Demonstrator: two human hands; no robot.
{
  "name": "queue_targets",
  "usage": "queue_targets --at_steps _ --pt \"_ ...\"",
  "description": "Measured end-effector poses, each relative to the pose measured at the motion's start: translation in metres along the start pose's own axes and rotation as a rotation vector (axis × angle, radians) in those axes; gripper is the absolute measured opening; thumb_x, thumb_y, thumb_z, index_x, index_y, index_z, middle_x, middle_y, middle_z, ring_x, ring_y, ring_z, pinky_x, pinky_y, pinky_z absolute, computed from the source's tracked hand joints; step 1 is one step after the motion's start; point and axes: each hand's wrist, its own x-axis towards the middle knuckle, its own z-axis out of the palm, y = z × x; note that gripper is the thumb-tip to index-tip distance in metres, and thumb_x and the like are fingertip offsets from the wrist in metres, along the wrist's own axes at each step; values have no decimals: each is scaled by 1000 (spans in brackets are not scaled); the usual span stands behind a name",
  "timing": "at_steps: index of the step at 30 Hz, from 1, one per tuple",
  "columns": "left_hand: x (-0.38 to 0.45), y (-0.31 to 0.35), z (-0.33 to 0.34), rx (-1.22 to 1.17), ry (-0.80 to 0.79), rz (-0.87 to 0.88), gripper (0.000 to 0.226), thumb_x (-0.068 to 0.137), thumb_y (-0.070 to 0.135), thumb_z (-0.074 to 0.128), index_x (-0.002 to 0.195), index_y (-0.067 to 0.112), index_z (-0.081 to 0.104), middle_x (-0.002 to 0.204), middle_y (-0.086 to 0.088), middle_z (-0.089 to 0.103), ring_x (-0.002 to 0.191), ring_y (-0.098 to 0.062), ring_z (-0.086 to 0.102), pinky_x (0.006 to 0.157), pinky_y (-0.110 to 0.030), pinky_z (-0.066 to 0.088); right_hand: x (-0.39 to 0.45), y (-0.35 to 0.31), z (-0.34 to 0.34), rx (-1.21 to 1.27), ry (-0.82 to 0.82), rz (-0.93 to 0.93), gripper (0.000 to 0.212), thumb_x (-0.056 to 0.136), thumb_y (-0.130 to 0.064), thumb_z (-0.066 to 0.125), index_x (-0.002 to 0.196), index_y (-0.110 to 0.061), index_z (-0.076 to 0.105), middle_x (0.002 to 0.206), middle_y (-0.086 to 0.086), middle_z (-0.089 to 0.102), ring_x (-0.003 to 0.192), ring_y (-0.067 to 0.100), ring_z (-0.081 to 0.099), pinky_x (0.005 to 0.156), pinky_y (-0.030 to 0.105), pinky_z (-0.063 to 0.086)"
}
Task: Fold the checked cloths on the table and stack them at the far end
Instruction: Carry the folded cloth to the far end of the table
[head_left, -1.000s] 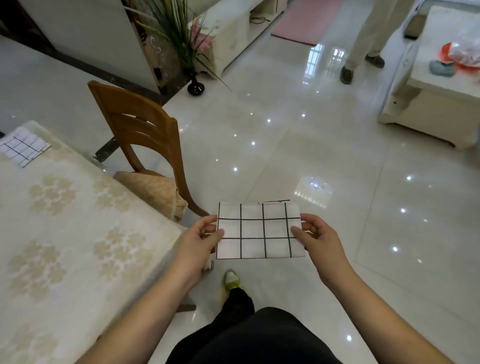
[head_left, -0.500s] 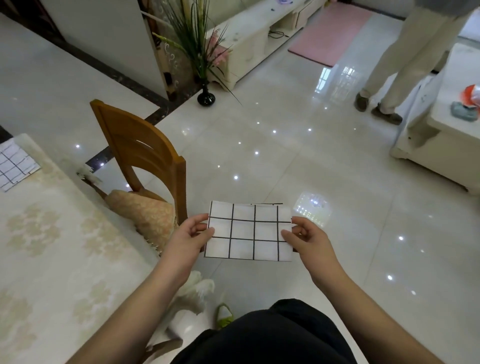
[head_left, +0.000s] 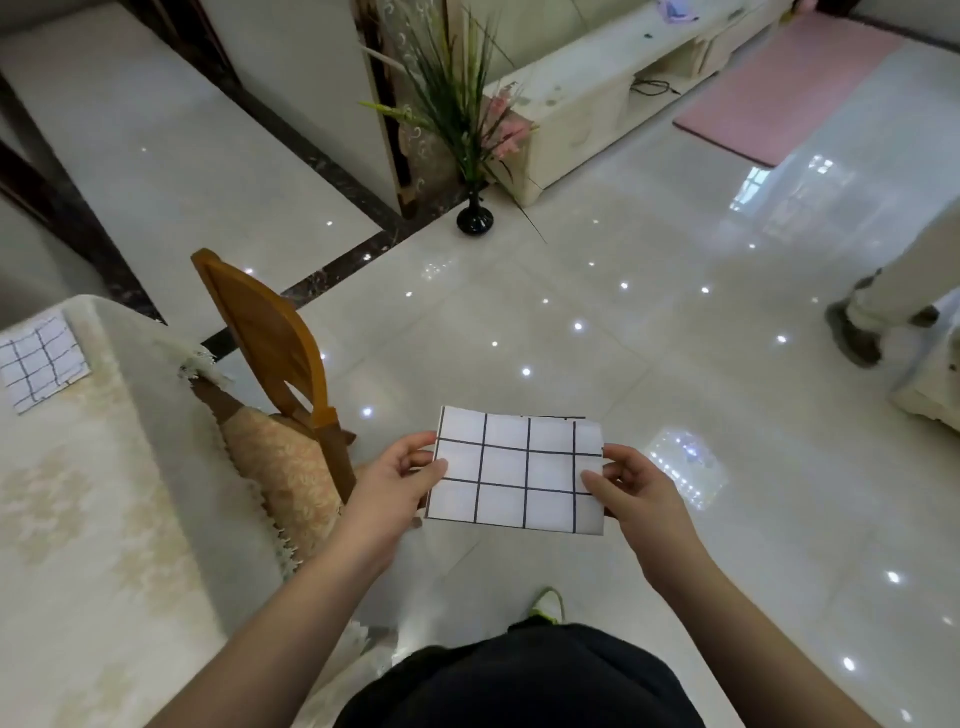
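The folded checked cloth (head_left: 517, 473) is being held flat in the air between the two hands, out over the shiny floor (head_left: 675, 364) and off to the right of the table (head_left: 104, 519), not touching it. The left hand (head_left: 392, 486) is pinching the cloth's left edge, thumb lying on top and the other fingers curling underneath; the right hand (head_left: 636, 493) is pinching the right edge the same way, thumb on the upper face near the lower corner. Both hands are closing on the cloth only, and the cloth is spanning the gap between them with its grid side facing up.

A second checked cloth (head_left: 41, 364) is lying flat on the table's far end, well to the left of the held one. A wooden chair (head_left: 270, 343) with a patterned cushion (head_left: 283, 467) is standing between the table and the held cloth, just left of the left hand. Beyond the held cloth, a black vase (head_left: 474, 221) with green stems and pink flowers is sitting on the floor beside a pale low cabinet (head_left: 587, 114). Farther right of that cabinet a pink rug (head_left: 789, 88) is lying on the floor. To the far right of the held cloth, another person's trouser leg and shoe (head_left: 852, 338) are showing at the picture's edge
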Motion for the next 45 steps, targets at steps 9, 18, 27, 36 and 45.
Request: queue_targets --at_steps 9,18,27,36,45 --pt "48 44 21 -124 118 -4 32 92 9 64 116 30 61 107 -6 66 97 -20 68 77 -28 57 98 -52 6 50 -162 46 26 90 -4 64 112 -17 65 83 0 55 79 12 64 73 31 53" --pt "140 85 -18 -264 210 7 34 92 5 64 119 25 61 93 -10 64 93 -26 67 84 -35 56 204 -116 79 -34 -258 9 24 90 -5 65 108 -21 66 83 1 59 77 14 63 69 29 52" --pt "207 160 -76 -338 295 78 30 92 6 63 113 28 62 87 -5 65 84 -20 70 67 -26 53 281 -186 167 -50 -340 -33 25 90 -5 65 109 -21 65 84 2 62 79 15 64 73 32 53" --pt "271 213 -117 -337 409 125 34 92 9 64 122 23 60 88 -2 59 77 -11 64 64 -19 49 366 -241 239 -93 -471 -59 24 91 -7 65 111 -20 65 86 5 65 81 20 66 79 42 54" --pt "352 281 -120 -444 555 136 34 91 4 63 122 19 61 93 -10 64 84 -21 67 71 -29 54 481 -301 288 -144 -621 -106 28 88 -6 68 113 -19 65 86 4 62 82 18 65 75 34 55"
